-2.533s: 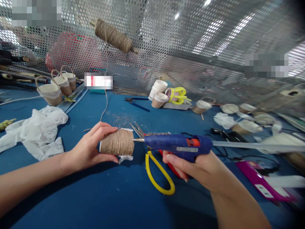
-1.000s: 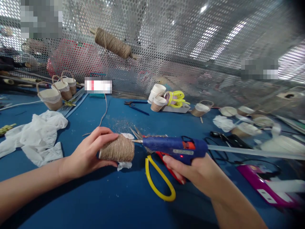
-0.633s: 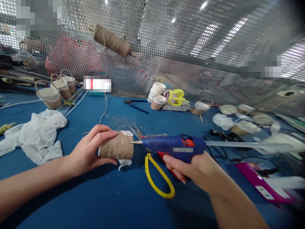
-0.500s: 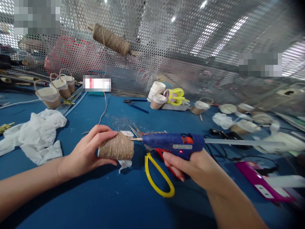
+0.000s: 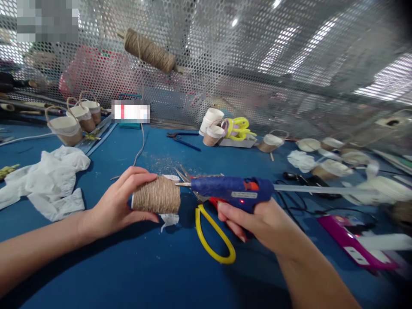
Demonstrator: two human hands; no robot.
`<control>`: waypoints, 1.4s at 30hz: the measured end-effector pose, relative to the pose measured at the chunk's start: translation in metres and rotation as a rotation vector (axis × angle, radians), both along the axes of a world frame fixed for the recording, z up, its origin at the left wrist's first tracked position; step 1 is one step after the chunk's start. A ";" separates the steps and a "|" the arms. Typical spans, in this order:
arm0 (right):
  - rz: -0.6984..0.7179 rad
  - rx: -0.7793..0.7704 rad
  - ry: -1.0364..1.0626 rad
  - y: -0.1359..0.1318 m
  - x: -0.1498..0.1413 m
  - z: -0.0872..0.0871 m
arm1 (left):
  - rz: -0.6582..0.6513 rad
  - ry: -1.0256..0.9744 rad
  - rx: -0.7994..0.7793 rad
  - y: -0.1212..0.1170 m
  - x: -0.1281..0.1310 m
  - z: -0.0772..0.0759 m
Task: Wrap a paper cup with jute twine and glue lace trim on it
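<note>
Leftward by a little, the glue gun (image 5: 219, 187) has shifted since the earliest frame, so its metal nozzle (image 5: 184, 184) now overlaps the upper right edge of the twine-wrapped cup (image 5: 157, 195); whether they touch I cannot tell. That cup lies on its side in the left hand (image 5: 124, 195), fingers over the top and thumb underneath, opened only as wide as its body. Fingers of the right hand (image 5: 247, 219) curl around the gun's grip, above the yellow-handled scissors (image 5: 198, 225) on the blue table (image 5: 161, 270).

Probably the cup is light and fairly stiff, its rough twine giving good grip, though a hard squeeze might dent it or slide the coils. Its left end seems the best hold, well away from the likely hot nozzle; the white flap (image 5: 169, 220) below looks thin, soft and easily torn
</note>
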State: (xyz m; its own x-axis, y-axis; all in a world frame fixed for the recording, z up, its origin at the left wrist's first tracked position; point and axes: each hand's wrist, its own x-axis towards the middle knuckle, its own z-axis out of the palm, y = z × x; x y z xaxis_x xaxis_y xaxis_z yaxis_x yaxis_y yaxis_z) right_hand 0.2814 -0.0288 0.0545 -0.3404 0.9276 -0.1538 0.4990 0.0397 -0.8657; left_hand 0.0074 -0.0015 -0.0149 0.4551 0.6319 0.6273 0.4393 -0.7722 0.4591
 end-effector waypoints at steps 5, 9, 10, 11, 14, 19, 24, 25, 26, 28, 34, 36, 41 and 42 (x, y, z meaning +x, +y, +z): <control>0.005 0.031 -0.049 -0.003 0.002 -0.001 | 0.012 -0.032 -0.057 0.001 0.001 0.002; 0.005 0.040 -0.068 -0.006 0.001 0.000 | 0.034 -0.025 -0.101 0.001 0.001 0.002; -0.005 0.039 -0.078 -0.006 0.000 0.001 | 0.041 -0.030 -0.116 0.001 0.001 0.001; -0.014 0.037 -0.091 -0.006 0.000 0.001 | 0.047 -0.039 -0.132 0.001 0.001 -0.001; -0.019 0.040 -0.135 -0.006 0.000 0.000 | 0.055 -0.080 -0.176 0.002 0.000 -0.004; 0.018 0.084 -0.122 -0.004 0.001 -0.003 | 0.057 -0.103 -0.229 0.001 0.001 -0.004; 0.016 0.099 -0.108 -0.004 0.001 -0.004 | 0.026 -0.163 -0.357 -0.002 0.006 0.004; 0.010 0.096 -0.109 -0.004 0.001 -0.004 | 0.018 -0.183 -0.412 -0.003 0.007 0.006; 0.008 0.089 -0.110 -0.004 0.001 -0.004 | 0.008 -0.208 -0.470 -0.003 0.007 0.007; 0.012 0.078 -0.113 -0.005 0.001 -0.004 | -0.007 -0.256 -0.575 -0.003 0.008 0.007; -0.020 0.041 -0.109 -0.005 0.000 -0.005 | -0.009 -0.353 -0.665 -0.003 0.009 0.004; -0.021 0.041 -0.100 -0.005 0.001 -0.006 | -0.012 -0.366 -0.676 -0.003 0.009 0.004; 0.018 0.056 -0.087 -0.005 0.002 -0.007 | 0.014 -0.291 -0.602 -0.004 0.008 0.007; 0.023 0.050 -0.074 -0.004 0.002 -0.007 | 0.018 -0.279 -0.572 -0.004 0.008 0.007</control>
